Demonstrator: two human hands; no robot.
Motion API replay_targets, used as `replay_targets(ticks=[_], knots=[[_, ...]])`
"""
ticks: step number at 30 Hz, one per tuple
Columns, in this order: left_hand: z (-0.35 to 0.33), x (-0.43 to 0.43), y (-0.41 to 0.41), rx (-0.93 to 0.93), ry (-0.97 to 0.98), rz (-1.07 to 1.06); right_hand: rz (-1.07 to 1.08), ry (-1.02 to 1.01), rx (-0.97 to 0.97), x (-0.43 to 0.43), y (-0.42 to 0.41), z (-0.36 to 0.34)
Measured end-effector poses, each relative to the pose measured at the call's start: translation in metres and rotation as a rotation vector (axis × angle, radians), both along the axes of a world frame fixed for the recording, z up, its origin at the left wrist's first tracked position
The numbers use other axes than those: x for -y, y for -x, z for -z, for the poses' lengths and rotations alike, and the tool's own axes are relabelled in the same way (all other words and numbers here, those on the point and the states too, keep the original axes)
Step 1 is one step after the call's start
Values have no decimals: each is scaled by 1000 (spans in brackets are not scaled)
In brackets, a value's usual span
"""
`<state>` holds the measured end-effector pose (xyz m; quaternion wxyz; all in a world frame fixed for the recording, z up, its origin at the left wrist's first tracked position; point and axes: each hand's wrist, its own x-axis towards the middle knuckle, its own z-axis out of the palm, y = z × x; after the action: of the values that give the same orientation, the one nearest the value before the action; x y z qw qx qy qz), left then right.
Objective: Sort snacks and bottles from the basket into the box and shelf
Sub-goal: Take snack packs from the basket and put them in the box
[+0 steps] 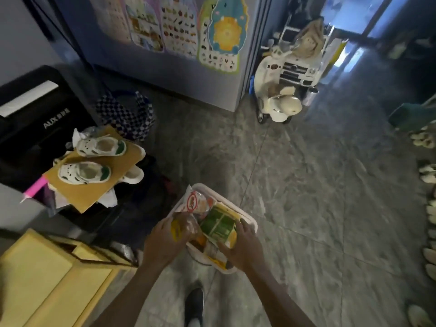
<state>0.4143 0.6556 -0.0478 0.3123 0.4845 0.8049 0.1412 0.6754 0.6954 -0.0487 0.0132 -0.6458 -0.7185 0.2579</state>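
My left hand (165, 241) curls its fingers around a crinkly clear packet (186, 226) with yellow inside. My right hand (240, 246) lies half open, fingers spread on a glossy green-and-yellow pouch (219, 224). Both sit in the white rounded basket (250, 219) on the grey stone floor (318, 197). Items underneath blur together.

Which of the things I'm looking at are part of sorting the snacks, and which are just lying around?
Part of the job:
white basket
green and yellow snack packet under the right hand
clear wrapped snack in the left hand
red-labelled packet
yellow box

Lying about:
white sandals on cardboard
checked bag
toy scooter
wall posters
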Motion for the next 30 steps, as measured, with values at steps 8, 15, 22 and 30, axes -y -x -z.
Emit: replay_targets(ticks=[8, 15, 22, 30], knots=[[149, -24, 15, -21, 81, -212, -129, 36, -6, -26, 35, 173], [241, -29, 25, 48, 114, -426, -293, -34, 70, -33, 45, 263], [237, -37, 22, 60, -8, -544, -215, -132, -64, -31, 35, 249], [150, -59, 5, 116, -157, -418, 84, -320, -323, -61, 36, 144]])
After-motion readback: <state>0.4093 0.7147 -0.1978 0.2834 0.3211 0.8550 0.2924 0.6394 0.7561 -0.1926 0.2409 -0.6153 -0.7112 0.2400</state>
